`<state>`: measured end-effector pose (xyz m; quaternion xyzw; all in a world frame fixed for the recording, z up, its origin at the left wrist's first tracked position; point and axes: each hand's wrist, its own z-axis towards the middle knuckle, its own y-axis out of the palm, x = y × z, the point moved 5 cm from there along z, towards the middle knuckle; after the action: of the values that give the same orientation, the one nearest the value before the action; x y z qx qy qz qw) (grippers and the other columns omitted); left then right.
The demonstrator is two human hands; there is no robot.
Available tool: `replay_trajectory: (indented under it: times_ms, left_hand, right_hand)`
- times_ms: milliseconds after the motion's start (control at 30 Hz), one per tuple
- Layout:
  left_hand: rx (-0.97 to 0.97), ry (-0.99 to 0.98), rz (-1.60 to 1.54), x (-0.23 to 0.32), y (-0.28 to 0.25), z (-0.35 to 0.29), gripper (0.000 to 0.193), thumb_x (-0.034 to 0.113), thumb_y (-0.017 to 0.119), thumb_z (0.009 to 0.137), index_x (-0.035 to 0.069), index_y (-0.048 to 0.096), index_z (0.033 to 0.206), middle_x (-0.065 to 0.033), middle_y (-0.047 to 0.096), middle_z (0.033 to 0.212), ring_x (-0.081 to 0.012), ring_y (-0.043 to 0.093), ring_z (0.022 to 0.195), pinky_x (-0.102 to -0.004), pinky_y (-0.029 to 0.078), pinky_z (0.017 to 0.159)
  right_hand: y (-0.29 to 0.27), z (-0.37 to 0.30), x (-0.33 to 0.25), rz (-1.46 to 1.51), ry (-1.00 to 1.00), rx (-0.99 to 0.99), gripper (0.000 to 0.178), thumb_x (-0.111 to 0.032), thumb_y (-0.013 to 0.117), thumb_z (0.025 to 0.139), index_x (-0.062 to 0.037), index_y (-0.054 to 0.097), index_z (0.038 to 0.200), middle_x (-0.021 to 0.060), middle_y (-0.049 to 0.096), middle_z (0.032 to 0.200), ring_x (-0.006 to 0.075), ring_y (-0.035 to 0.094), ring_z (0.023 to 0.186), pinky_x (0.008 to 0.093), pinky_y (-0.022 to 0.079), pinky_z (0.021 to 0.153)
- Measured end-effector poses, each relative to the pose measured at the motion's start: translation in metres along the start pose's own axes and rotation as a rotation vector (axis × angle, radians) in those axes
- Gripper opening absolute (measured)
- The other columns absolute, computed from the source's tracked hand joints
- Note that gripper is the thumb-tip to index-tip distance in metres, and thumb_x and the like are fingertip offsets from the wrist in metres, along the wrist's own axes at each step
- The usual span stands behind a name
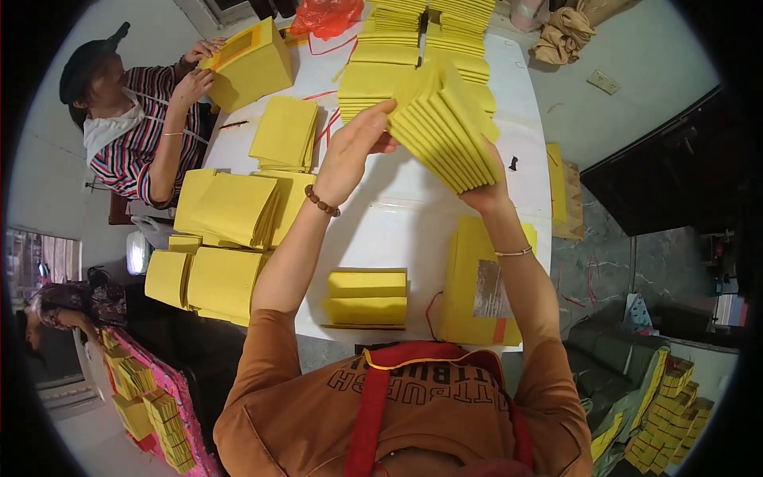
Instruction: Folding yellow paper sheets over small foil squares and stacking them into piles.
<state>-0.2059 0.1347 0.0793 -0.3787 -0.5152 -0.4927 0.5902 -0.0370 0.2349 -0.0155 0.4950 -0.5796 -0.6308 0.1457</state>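
Note:
A fanned stack of folded yellow paper [441, 131] is raised above the white table, tilted, its thick folded edges facing me. My right hand [489, 189] supports it from below at its lower right; most of those fingers are hidden behind the paper. At the stack's left corner my left hand [358, 147] has its fingertips against the paper, gripping the edge. Just beyond lie two long rows of the same folded yellow paper [377, 83]. Near my body stands a small yellow folded piece [367, 298], and beside it a larger yellow pile [461, 278] with a silvery-grey patch.
More yellow piles [226, 207] cover the table's left side. Across the left corner, a person [131, 135] in a striped top handles a large yellow block [254, 67]. A red plastic bag [327, 17] lies at the far edge. Bundles [671, 413] are heaped at lower right.

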Motion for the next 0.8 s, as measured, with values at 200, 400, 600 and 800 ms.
replay_trajectory:
  times_ms: [200,400,600,800]
  left_hand:
    - [-0.028,0.003,-0.037,0.005,0.006,-0.013,0.046,0.014,0.058,0.086,-0.004,0.045,0.127,-0.0074,0.06,0.101,-0.0106,0.058,0.087,-0.024,0.047,0.08]
    - [0.069,0.046,-0.063,0.008,0.01,-0.02,0.041,0.013,0.061,0.084,-0.002,0.052,0.12,-0.0055,0.06,0.097,-0.0077,0.056,0.08,-0.0217,0.046,0.073]
    - [0.211,0.143,0.083,0.003,0.008,-0.02,0.032,0.011,0.061,0.08,-0.001,0.058,0.109,-0.0017,0.06,0.083,-0.005,0.048,0.063,-0.0226,0.041,0.057]
    - [0.378,0.252,0.319,0.016,0.011,-0.022,0.027,0.013,0.059,0.078,-0.002,0.058,0.1,-0.008,0.061,0.081,-0.0102,0.049,0.059,-0.0252,0.042,0.055]
  right_hand:
    - [0.011,-0.02,0.011,0.049,-0.041,0.072,0.04,-0.038,0.044,0.09,-0.0091,0.054,0.116,0.0038,0.061,0.108,0.0189,0.061,0.095,0.0352,0.053,0.081]
    - [0.02,-0.029,0.016,0.054,-0.069,0.126,0.039,-0.038,0.045,0.089,-0.0086,0.056,0.114,0.0039,0.062,0.108,0.0192,0.062,0.094,0.0344,0.052,0.081]
    - [0.027,-0.031,0.022,0.045,-0.063,0.112,0.04,-0.038,0.043,0.09,-0.0082,0.055,0.114,0.0042,0.062,0.107,0.0195,0.061,0.096,0.0346,0.052,0.081]
    - [0.022,-0.025,0.032,0.056,-0.048,0.02,0.039,-0.036,0.046,0.089,-0.0092,0.057,0.115,0.0039,0.063,0.11,0.019,0.061,0.098,0.0327,0.051,0.086]
